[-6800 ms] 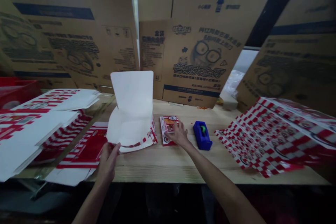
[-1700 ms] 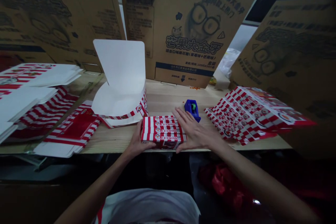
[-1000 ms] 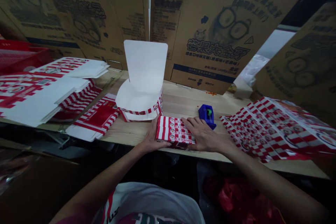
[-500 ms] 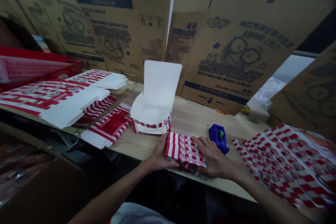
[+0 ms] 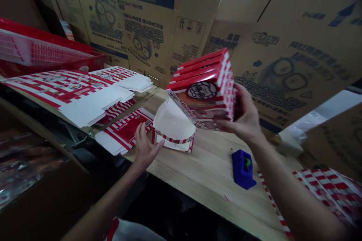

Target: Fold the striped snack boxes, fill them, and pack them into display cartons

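My right hand (image 5: 245, 115) grips a stack of red-and-white striped packets (image 5: 207, 88) and holds it in the air, tilted, above an open white carton (image 5: 173, 126) with a red-striped rim that stands on the wooden table (image 5: 209, 169). My left hand (image 5: 144, 147) is at the carton's near left side, fingers spread, touching or almost touching its wall. The raised stack hides the carton's upright back flap.
A blue tape dispenser (image 5: 242, 168) lies on the table to the right. Flat striped carton blanks (image 5: 82, 96) are piled at the left, one more (image 5: 124, 131) beside the carton. Striped packets (image 5: 325, 192) spread at the right. Brown printed shipping boxes (image 5: 283, 64) wall the back. A red crate (image 5: 42, 52) sits far left.
My right hand has lifted the packet stack off the table edge and carried it up over the open carton. My left hand let go of the stack and moved to the carton's side.
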A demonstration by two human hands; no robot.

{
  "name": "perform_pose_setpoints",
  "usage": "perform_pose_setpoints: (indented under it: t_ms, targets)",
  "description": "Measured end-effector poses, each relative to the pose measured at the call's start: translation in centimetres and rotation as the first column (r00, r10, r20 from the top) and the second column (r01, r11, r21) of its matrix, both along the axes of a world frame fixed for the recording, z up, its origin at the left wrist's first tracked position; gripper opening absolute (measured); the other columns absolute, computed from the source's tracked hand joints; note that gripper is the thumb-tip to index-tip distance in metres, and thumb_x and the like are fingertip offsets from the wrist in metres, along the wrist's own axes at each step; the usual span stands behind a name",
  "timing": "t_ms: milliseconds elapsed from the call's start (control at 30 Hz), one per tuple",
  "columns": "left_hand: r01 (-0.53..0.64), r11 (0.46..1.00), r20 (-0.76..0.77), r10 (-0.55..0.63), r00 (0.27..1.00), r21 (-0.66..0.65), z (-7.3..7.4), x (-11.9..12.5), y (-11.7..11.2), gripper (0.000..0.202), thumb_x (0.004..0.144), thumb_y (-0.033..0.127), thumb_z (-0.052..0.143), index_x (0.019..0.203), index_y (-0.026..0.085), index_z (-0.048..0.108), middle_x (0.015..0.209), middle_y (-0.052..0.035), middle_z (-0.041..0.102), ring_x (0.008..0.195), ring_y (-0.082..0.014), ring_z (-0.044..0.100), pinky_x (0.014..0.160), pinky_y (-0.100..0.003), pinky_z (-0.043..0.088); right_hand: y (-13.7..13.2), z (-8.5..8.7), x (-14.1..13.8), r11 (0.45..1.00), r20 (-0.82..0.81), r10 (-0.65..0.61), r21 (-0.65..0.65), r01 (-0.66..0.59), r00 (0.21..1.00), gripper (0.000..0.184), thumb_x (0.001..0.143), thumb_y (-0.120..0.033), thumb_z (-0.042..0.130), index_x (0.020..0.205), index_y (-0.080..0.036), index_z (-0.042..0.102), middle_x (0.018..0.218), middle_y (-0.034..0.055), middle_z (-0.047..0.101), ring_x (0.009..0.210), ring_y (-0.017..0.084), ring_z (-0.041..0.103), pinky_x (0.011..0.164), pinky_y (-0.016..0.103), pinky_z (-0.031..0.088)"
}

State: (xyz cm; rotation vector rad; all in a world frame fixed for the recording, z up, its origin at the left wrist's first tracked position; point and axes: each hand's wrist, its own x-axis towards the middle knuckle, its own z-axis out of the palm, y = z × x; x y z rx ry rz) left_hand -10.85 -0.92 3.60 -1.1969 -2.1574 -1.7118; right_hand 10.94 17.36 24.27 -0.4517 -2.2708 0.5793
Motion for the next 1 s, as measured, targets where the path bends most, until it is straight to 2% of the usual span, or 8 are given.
perform_pose_setpoints:
  t_ms: [100,200,333,467,600,767,867,1000]
  targets:
    - [-0.054,0.998,0.125,0.05,0.991,0.032,0.3,-2.2,2.7,0.079,0.078,0.043,0.065,0.141,0.011,0.03,0.141,-0.0219,0.036,0.135,-0.0349,0.033,0.112,-0.053,0.026,1.9,-1.5,-4.2,0.992,0.034,0.032,0.117,-0.036,0.999,0.103,0.058,-0.055,0.08,0.144,-0.023,0.033,0.142,0.0108,0.041,0.13,0.036,0.04,0.111,0.054,0.031]
    - [-0.049,0.998,0.271,0.038,0.962,0.033,0.5,-3.5,4.5,0.063,0.079,0.039,0.062,0.132,0.012,0.043,0.131,-0.0178,0.05,0.126,-0.0327,0.044,0.108,-0.05,0.033,3.2,-3.0,-6.1,0.991,0.207,0.005,0.127,-0.032,0.978,0.097,0.056,-0.048,0.081,0.141,-0.022,0.04,0.135,0.0128,0.048,0.125,0.037,0.045,0.107,0.055,0.034]
    - [-0.014,0.999,0.403,-0.007,0.915,0.049,0.7,-3.2,5.4,0.039,0.087,0.037,0.05,0.119,0.016,0.054,0.115,-0.0125,0.062,0.109,-0.0277,0.057,0.099,-0.045,0.041,4.1,-3.8,-6.4,0.997,0.342,0.022,0.058,-0.045,0.939,0.094,0.057,-0.041,0.082,0.14,-0.021,0.042,0.137,0.0138,0.048,0.125,0.037,0.046,0.106,0.056,0.035]
    - [0.004,0.997,0.446,-0.037,0.894,0.075,0.6,-2.0,6.2,0.032,0.092,0.037,0.04,0.099,0.016,0.063,0.097,-0.0093,0.068,0.094,-0.0243,0.061,0.086,-0.036,0.046,5.0,-3.3,-6.1,0.99,0.391,0.132,-0.102,-0.1,0.911,0.095,0.056,-0.04,0.084,0.14,-0.024,0.041,0.14,0.0108,0.048,0.124,0.036,0.048,0.104,0.055,0.038]
    - [-0.027,0.995,0.499,-0.026,0.866,0.1,0.1,-1.4,7.3,0.039,0.092,0.038,0.036,0.071,0.016,0.061,0.069,-0.0053,0.063,0.069,-0.0209,0.058,0.066,-0.03,0.043,6.2,-2.8,-5.7,0.944,0.431,0.264,-0.301,-0.138,0.863,0.092,0.058,-0.036,0.083,0.139,-0.026,0.042,0.137,0.0093,0.051,0.119,0.035,0.052,0.1,0.052,0.044]
    - [-0.041,0.987,0.527,-0.048,0.848,0.156,-0.3,-1.1,7.8,0.04,0.092,0.04,0.038,0.066,0.017,0.057,0.066,-0.0018,0.06,0.066,-0.0177,0.054,0.062,-0.026,0.038,7.3,-3.5,-5.7,0.853,0.403,0.338,-0.514,-0.096,0.851,0.091,0.057,-0.033,0.083,0.137,-0.027,0.041,0.131,0.0069,0.056,0.114,0.033,0.057,0.094,0.048,0.05]
    - [-0.077,0.982,0.547,-0.03,0.837,0.172,-0.3,-1.0,7.7,0.04,0.092,0.04,0.039,0.062,0.018,0.053,0.06,0.0009,0.055,0.06,-0.0157,0.05,0.058,-0.025,0.035,7.4,-3.8,-5.5,0.82,0.365,0.385,-0.557,-0.133,0.848,0.087,0.058,-0.033,0.083,0.135,-0.029,0.043,0.134,0.0055,0.054,0.12,0.032,0.053,0.099,0.046,0.047]
    - [-0.119,0.977,0.57,-0.003,0.822,0.177,0.1,-0.7,7.6,0.041,0.093,0.038,0.039,0.062,0.017,0.055,0.057,0.0014,0.053,0.057,-0.0156,0.049,0.055,-0.025,0.035,7.5,-3.7,-4.7,0.814,0.352,0.419,-0.554,-0.175,0.837,0.089,0.058,-0.038,0.083,0.137,-0.029,0.043,0.143,0.0049,0.046,0.131,0.032,0.044,0.108,0.046,0.039]
